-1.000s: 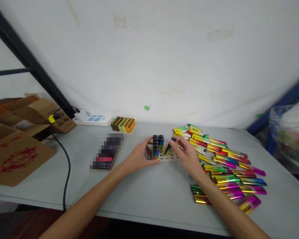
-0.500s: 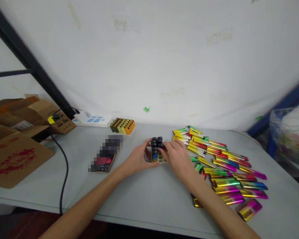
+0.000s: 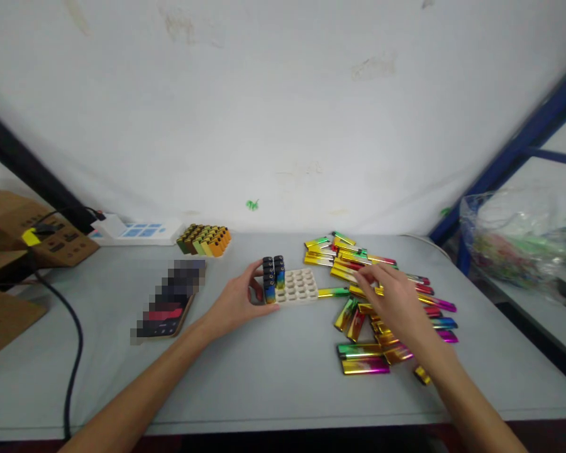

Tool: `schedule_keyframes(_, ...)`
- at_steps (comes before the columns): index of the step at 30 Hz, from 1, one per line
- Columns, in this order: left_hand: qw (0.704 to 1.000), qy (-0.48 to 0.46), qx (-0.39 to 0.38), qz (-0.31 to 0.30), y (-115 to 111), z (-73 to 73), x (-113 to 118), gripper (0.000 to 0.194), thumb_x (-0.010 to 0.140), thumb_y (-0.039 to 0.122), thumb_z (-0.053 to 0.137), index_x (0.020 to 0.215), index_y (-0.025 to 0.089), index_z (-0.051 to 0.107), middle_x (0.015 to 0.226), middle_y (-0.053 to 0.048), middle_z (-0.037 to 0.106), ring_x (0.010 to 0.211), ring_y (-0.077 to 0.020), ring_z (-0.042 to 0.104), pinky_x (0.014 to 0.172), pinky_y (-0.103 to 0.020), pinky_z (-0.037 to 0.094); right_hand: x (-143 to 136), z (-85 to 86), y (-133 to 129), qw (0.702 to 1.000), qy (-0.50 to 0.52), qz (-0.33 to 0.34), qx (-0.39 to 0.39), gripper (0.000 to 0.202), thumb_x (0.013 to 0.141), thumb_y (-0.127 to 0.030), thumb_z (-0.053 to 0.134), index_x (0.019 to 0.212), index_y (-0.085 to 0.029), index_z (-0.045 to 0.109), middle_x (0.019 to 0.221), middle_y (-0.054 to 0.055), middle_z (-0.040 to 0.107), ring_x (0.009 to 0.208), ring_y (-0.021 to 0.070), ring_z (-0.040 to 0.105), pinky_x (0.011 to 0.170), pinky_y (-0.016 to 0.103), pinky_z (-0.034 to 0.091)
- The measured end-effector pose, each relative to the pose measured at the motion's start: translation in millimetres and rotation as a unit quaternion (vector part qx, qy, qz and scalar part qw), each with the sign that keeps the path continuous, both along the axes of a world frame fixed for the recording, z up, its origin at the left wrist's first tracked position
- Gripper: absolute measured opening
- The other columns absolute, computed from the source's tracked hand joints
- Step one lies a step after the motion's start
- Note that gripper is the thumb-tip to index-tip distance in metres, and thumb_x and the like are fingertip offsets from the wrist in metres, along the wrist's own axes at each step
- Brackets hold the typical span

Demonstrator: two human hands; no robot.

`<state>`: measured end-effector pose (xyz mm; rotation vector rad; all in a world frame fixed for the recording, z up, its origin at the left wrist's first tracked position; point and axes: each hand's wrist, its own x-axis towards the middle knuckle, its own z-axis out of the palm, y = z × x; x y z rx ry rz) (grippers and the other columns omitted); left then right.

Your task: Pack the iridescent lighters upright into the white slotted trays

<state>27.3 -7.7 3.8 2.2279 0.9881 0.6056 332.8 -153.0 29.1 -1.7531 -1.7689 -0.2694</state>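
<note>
White, the holed tray (image 3: 298, 285) sits at the left hand (image 3: 240, 296), whose thumb and fingers curve around its end and the upright lighters (image 3: 270, 280). The right hand (image 3: 396, 296), fingers drawn nearly together, is at the loose lighters (image 3: 361, 350); whether it grips one, I cannot tell. A bump from the left hand could tilt the standing ones; overlap could drag neighbours along. A stray lighter (image 3: 333, 292) lies between both hands, in the way; left of the left hand lies a phone (image 3: 172, 302).
</note>
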Motion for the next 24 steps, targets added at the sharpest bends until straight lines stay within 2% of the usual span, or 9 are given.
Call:
schedule_keyframes(3, 1.0, 0.011, 0.006, 0.001, 2, -2.6, -1, 0.095, 0.072, 0.05, 0.086, 0.149, 0.017, 0.042, 0.115, -0.012, 0.075, 0.07, -0.0192, 0.069, 0.061, -0.031, 0.055, 66, 0.7, -24, 0.999, 0.01, -0.02, -0.025, 0.033, 0.103, -0.049, 0.052, 0.098, -0.023, 0.072, 0.09, 0.009, 0.073, 0.081, 0.0261, 0.07, 0.077, 0.04, 0.054)
schedule_keyframes(5, 1.0, 0.013, 0.01, 0.0, 3, -4.7, -1, 0.094, 0.072, 0.051, 0.085, 0.149, 0.019, 0.042, 0.115, -0.011, 0.075, 0.067, -0.0187, 0.069, 0.06, -0.031, 0.055, 102, -1.7, -37, 0.998, -0.005, -0.015, -0.058, 0.037, 0.102, -0.052, 0.051, 0.096, -0.023, 0.074, 0.094, 0.011, 0.075, 0.087, 0.0285, 0.071, 0.082, 0.044, 0.055)
schedule_keyframes(8, 1.0, 0.016, 0.021, 0.005, 4, -7.1, -2, 0.094, 0.073, 0.054, 0.084, 0.15, 0.018, 0.041, 0.111, -0.011, 0.075, 0.068, -0.019, 0.068, 0.062, -0.032, 0.055, 132, -8.0, -47, 0.994, -0.004, -0.008, -0.111, 0.037, 0.1, -0.051, 0.054, 0.1, -0.022, 0.076, 0.1, 0.012, 0.077, 0.094, 0.0304, 0.072, 0.088, 0.048, 0.055)
schedule_keyframes(12, 1.0, 0.023, 0.014, -0.001, 4, -7.5, -2, 0.096, 0.075, 0.054, 0.082, 0.152, 0.016, 0.039, 0.11, -0.011, 0.075, 0.069, -0.0192, 0.068, 0.064, -0.032, 0.056, 135, -15.7, -41, 0.989, 0.003, 0.003, -0.146, 0.034, 0.099, -0.047, 0.053, 0.099, -0.022, 0.076, 0.102, 0.012, 0.078, 0.096, 0.0297, 0.072, 0.089, 0.046, 0.057)
schedule_keyframes(17, 1.0, 0.018, 0.003, 0.003, 0, -1.3, -1, 0.096, 0.073, 0.05, 0.084, 0.151, 0.017, 0.041, 0.113, -0.011, 0.075, 0.071, -0.0197, 0.069, 0.066, -0.033, 0.057, 138, -18.3, -30, 0.984, -0.011, 0.029, -0.176, 0.031, 0.096, -0.043, 0.053, 0.099, -0.021, 0.076, 0.101, 0.014, 0.078, 0.093, 0.0302, 0.073, 0.086, 0.045, 0.059)
schedule_keyframes(24, 1.0, 0.016, -0.015, 0.002, -3, 2.4, 1, 0.096, 0.073, 0.048, 0.085, 0.151, 0.015, 0.04, 0.123, -0.012, 0.073, 0.079, -0.021, 0.07, 0.075, -0.035, 0.057, 151, -18.4, -38, 0.978, -0.028, 0.022, -0.206, 0.028, 0.092, -0.041, 0.058, 0.1, -0.022, 0.076, 0.103, 0.012, 0.079, 0.092, 0.0303, 0.076, 0.084, 0.044, 0.061)
